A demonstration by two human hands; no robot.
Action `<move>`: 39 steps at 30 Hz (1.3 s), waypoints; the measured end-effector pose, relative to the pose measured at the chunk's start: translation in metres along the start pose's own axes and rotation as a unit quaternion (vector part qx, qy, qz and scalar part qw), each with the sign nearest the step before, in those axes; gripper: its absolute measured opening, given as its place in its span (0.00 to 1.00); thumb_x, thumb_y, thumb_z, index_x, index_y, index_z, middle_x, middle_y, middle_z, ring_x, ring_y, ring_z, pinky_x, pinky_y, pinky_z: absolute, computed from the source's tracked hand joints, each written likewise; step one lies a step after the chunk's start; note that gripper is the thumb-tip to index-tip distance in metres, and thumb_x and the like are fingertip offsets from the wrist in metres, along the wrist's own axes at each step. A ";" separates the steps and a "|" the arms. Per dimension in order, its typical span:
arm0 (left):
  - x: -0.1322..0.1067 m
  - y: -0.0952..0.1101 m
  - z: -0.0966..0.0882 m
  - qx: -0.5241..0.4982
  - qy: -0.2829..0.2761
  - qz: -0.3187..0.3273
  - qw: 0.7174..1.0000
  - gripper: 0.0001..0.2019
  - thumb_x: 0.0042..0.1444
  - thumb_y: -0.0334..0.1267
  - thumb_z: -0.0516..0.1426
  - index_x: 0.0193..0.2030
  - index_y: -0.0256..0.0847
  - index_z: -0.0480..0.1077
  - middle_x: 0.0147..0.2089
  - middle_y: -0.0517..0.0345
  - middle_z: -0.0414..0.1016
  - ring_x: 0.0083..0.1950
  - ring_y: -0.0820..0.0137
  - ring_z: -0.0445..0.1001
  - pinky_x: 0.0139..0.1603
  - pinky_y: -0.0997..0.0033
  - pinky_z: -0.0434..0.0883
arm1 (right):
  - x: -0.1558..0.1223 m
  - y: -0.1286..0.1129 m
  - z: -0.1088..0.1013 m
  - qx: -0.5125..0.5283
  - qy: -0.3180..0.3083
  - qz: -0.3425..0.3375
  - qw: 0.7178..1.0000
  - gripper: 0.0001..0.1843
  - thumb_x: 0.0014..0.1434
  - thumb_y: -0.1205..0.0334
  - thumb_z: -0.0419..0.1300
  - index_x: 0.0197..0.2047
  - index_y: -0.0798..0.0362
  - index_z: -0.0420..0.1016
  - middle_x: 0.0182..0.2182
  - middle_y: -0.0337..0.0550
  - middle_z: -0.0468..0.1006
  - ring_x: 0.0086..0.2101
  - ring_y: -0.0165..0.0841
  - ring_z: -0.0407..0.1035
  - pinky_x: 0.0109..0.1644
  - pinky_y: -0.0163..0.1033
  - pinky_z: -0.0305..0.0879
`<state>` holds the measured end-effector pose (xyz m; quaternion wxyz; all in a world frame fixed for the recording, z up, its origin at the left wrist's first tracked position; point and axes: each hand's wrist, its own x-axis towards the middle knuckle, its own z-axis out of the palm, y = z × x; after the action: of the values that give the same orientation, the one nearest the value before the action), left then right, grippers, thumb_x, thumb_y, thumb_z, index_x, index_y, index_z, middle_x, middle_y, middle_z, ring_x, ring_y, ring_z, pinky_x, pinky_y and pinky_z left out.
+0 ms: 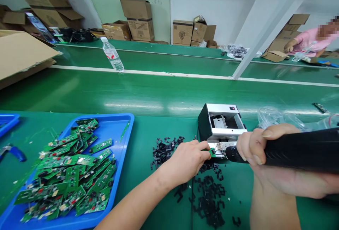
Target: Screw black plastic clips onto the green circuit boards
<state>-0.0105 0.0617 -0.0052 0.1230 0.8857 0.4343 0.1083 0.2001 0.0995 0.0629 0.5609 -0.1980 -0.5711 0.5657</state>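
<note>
Working right of the blue tray of boards, the left hand pinches a small green circuit board, light, stiff and fragile, by its edge at the metal machine; the right hand wraps closed around a thick black tool.

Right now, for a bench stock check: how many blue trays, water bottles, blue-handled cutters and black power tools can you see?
Blue trays: 2
Water bottles: 1
Blue-handled cutters: 1
Black power tools: 1
Total: 5
</note>
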 end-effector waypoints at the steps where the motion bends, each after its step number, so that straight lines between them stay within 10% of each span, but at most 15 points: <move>1: 0.000 0.000 0.000 -0.003 0.000 0.001 1.000 0.09 0.68 0.31 0.54 0.44 0.44 0.76 0.54 0.60 0.75 0.43 0.67 0.74 0.39 0.67 0.71 | 0.004 0.001 0.006 0.004 -0.004 -0.025 1.000 0.39 0.45 0.20 0.61 0.41 0.47 0.83 0.17 0.38 0.70 0.15 0.35 0.62 0.19 0.43 0.60; 18: -0.001 0.000 0.004 -0.017 0.011 0.001 1.000 0.10 0.70 0.33 0.52 0.47 0.45 0.76 0.53 0.59 0.75 0.44 0.66 0.74 0.42 0.66 0.72 | 0.017 0.016 0.026 -0.026 -0.026 -0.026 0.999 0.43 0.46 0.14 0.51 0.28 0.49 0.77 0.13 0.37 0.68 0.11 0.32 0.59 0.16 0.40 0.55; 39: 0.001 -0.001 0.005 -0.023 0.023 0.002 0.999 0.09 0.68 0.32 0.54 0.44 0.44 0.76 0.52 0.59 0.76 0.45 0.66 0.76 0.43 0.68 0.72 | 0.013 0.020 0.018 0.017 -0.024 -0.057 0.998 0.44 0.49 0.16 0.52 0.41 0.49 0.82 0.16 0.37 0.72 0.14 0.31 0.63 0.16 0.37 0.58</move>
<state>-0.0092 0.0630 -0.0102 0.1333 0.8807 0.4330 0.1385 0.1725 0.1088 0.0564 0.5819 -0.1421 -0.5850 0.5467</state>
